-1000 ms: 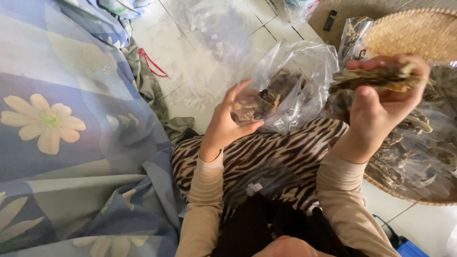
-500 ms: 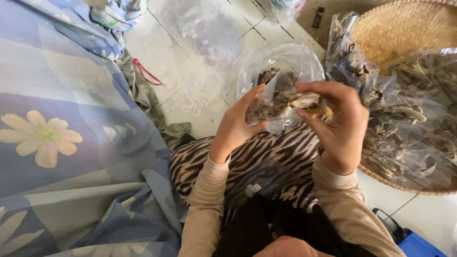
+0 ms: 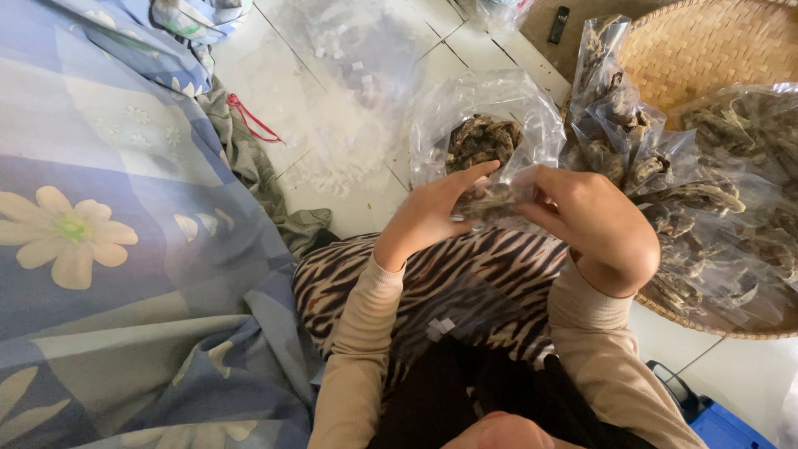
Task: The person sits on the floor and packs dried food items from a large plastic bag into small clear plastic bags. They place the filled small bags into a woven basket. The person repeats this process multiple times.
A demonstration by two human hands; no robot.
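Clear bag of dried brown pieces sitting just ahead of both hands, mouth toward them; left hand and right hand pinching small filled packet between them, lying crosswise.

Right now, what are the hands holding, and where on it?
Both hold one clear plastic bag of dark dried pieces, at its lower end: left hand and right hand pinch it from opposite sides.

Two hands, one woven basket, one remote.
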